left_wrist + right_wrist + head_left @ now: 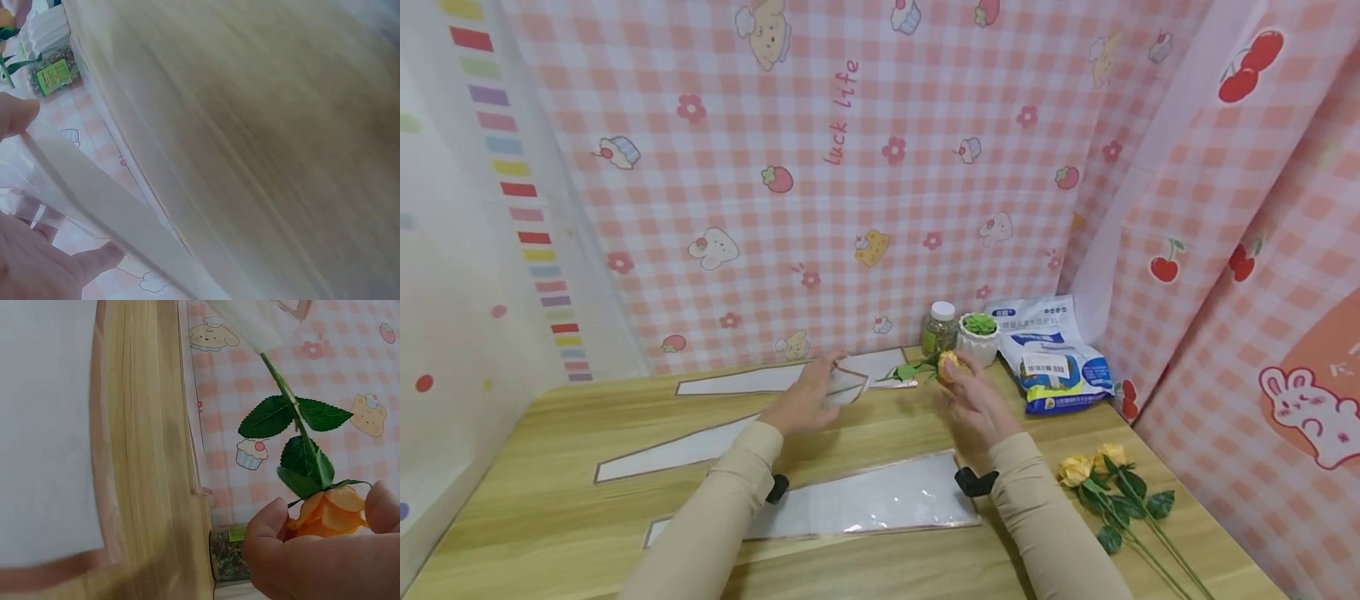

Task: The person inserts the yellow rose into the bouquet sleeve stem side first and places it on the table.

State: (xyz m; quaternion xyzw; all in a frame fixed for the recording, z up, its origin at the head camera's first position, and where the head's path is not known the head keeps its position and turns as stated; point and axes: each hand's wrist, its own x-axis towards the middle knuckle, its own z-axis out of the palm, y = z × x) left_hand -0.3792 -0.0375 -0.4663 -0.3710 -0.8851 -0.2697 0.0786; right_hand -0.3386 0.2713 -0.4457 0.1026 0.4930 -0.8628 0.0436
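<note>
My right hand [973, 396] holds an orange-yellow rose [331, 509] by its bloom, with the thumb and fingers around the petals. The rose's green stem points left into the mouth of a white, brown-edged flower sleeve [853, 383]. My left hand [805, 404] grips this sleeve near its wide end. In the left wrist view the sleeve [112, 200] runs slantwise between the fingers. Leaves [303, 465] below the bloom are outside the sleeve. The lower stem is hidden inside it.
More sleeves lie flat on the wooden table, one in front [880, 500] and one at the back [737, 383]. Two yellow roses [1093, 467] lie at right. Along the back stand a lidded jar [940, 329], a potted succulent [979, 337] and plastic packets [1052, 367].
</note>
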